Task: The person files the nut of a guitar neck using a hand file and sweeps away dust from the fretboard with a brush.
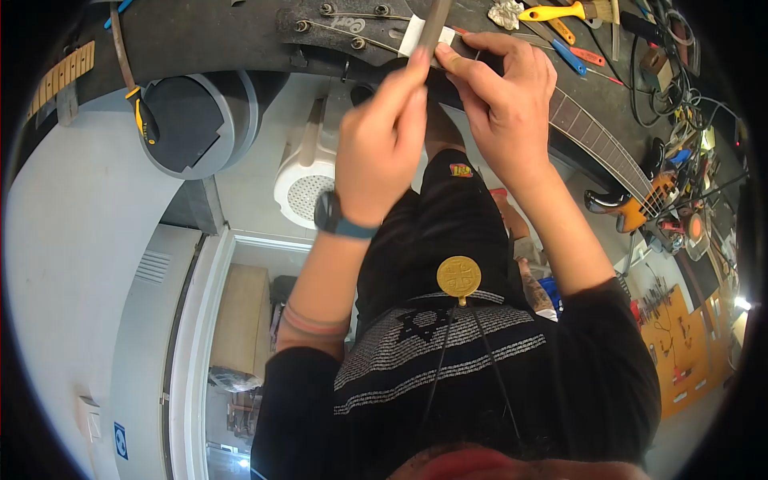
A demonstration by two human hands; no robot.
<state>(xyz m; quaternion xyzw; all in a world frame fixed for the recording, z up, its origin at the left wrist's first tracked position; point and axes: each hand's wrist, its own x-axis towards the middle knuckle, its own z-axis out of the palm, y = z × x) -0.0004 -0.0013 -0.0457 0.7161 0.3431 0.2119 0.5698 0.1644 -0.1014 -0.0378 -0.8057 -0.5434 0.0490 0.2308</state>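
Note:
My left hand (380,148), blurred by motion, is closed around a flat grey-brown bar that looks like a file (434,30). The bar lies across a small white piece (410,37) at the nut end of a bass guitar's neck. To its left is the dark headstock (340,30) with tuning pegs and strings. My right hand (512,100) has bent fingers and a thumb pressed at the neck, right beside the white piece. Beyond that hand the fretted neck (596,132) runs down to the sunburst body (636,204).
The dark workbench (216,36) carries a yellow-handled brush (556,12), several screwdrivers (566,56) and tangled cables (680,40) at the right. At left, a yellow-black-handled tool (142,120) hangs over the edge. A white perforated stool (304,192) stands below.

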